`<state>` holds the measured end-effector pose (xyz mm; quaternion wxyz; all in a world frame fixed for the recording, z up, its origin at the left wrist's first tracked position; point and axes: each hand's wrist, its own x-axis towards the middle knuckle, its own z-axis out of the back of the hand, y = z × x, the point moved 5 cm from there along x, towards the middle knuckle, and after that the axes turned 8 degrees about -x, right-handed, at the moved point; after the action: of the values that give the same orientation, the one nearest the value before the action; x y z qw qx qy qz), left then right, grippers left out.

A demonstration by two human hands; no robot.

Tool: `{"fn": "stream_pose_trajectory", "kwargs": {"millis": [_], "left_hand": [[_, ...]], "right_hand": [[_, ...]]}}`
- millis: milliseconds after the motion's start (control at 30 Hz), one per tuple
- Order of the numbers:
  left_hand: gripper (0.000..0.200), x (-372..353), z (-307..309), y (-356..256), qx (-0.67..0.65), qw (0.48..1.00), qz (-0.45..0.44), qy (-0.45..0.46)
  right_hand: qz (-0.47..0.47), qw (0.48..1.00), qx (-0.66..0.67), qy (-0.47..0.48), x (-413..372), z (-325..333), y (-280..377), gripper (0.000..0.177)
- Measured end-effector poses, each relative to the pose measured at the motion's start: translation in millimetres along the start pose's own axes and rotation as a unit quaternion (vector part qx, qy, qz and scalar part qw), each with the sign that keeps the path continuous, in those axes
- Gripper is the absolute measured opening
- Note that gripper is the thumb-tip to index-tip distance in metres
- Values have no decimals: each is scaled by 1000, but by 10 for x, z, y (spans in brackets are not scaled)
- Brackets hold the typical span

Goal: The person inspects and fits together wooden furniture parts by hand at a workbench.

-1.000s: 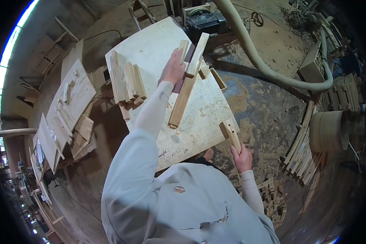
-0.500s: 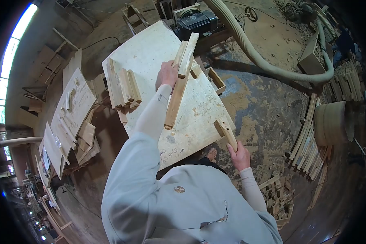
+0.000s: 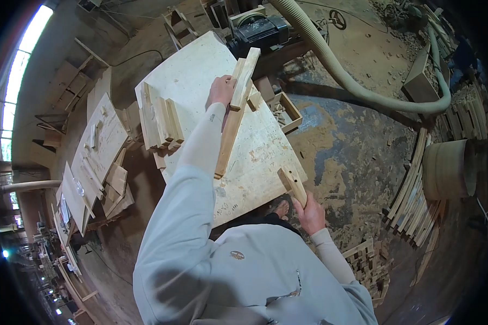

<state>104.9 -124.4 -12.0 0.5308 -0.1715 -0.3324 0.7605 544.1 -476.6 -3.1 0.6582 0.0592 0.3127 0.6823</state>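
The person's left hand [image 3: 220, 91] was at the upper middle of the frame, its fingers bent against the side of a short strip [image 3: 237, 70] on the pale desk [image 3: 265, 143]. I couldn't tell whether that grip was pinching the wood or only pressing on it. Right alongside the strip was a pale bar [image 3: 246, 79], lying slantwise over a longer, browner bar [image 3: 229, 146] that ran down toward the middle of the frame. A small block [image 3: 254, 101] sat just beside them, to the right. Lower down, right of centre, the right hand [image 3: 312, 215] had its grip closed around the near end of a drilled wooden piece [image 3: 294, 187], with dark holes showing in its face and its far end at the desk's lower right edge. A stack of wood pieces [image 3: 161, 122] lay on the left side of the desk. Past the right edge was an open wooden box [image 3: 293, 125] with scraps inside, and at the top of the frame stood a dark motor [image 3: 260, 32], near a ribbed hose [image 3: 339, 70].
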Motion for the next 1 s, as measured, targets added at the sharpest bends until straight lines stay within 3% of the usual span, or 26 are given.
{"fn": "stream_pose_trajectory", "kwargs": {"millis": [167,300,467,767,1000], "left_hand": [[37,69,12,26,-27,999,-28,-19],[37,221,-11,125,-32,999,-11,-6],[37,721,95,251,-21,1000,-11,-17],[36,1158,123,398,-39,999,0,-13],[36,1934,286,496,-43,999,-4,-2]], "right_hand": [[30,999,-12,-37,36,9,5,57],[12,1000,-2,-10,158,-17,105,56],[-11,999,-20,23,572,-37,460,56],[17,999,-22,-18,947,-143,626,54],[3,999,-26,-19,1616,-99,1179,50]]}}
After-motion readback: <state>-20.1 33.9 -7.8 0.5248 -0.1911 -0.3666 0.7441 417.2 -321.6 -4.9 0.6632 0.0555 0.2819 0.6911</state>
